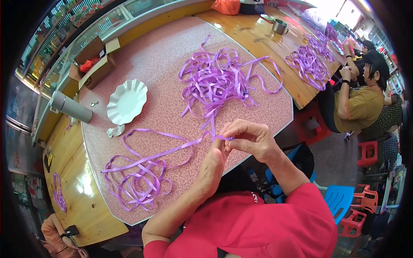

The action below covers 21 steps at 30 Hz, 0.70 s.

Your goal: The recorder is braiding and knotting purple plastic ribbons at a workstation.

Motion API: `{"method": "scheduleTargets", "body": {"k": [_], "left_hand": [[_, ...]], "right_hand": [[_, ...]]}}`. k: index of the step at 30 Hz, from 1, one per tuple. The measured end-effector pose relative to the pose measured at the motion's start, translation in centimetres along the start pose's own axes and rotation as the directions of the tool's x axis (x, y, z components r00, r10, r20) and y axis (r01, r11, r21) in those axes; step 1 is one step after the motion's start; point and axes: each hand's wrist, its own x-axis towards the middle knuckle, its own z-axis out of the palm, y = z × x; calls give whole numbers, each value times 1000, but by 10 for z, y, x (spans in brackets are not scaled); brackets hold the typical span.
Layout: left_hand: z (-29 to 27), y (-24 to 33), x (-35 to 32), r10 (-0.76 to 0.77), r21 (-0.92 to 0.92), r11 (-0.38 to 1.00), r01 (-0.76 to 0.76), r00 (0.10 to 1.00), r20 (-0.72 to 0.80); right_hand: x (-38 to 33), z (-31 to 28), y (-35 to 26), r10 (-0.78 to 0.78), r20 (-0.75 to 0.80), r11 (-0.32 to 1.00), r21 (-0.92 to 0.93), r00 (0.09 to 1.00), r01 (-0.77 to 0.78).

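Both hands meet above the near edge of a pink speckled table. My right hand [251,137] is closed, thumb and fingertips pinching a narrow purple ribbon [218,137], with a darker bit at the pinch. Close against it, my left hand [214,165] is also closed on the ribbon, its fingertips partly hidden. From the hands the ribbon runs left to a loose looped pile [142,182], and another strand leads up toward a larger tangled heap of purple ribbon [217,79] beyond my hands.
On the table's left stand a white scalloped plate [127,102], crumpled tissue [115,131], a grey tumbler [71,107] and an open cardboard box [97,64]. A metal mug [279,26] and more ribbon [307,66] lie on the wooden table, where people sit at right. A blue chair [338,202] stands behind.
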Motion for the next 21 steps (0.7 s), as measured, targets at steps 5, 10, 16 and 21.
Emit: {"method": "scheduleTargets", "body": {"k": [5,10,16,21], "left_hand": [[17,27,17,-168,-246,962,121,970,-178],[12,36,20,-225,-409,904,127,953,-202],[-26,51,12,-166,-597,801,-52,938,-305],[-84,71,-8,-28,-545,805,-234,902,-430]], "right_hand": [[-5,-1,20,-234,40,899,-371,971,232],[-12,-5,18,-203,49,908,-365,978,207],[-10,-25,12,-339,6,939,60,941,338],[-14,-76,-2,-380,-194,806,411,904,427]]}}
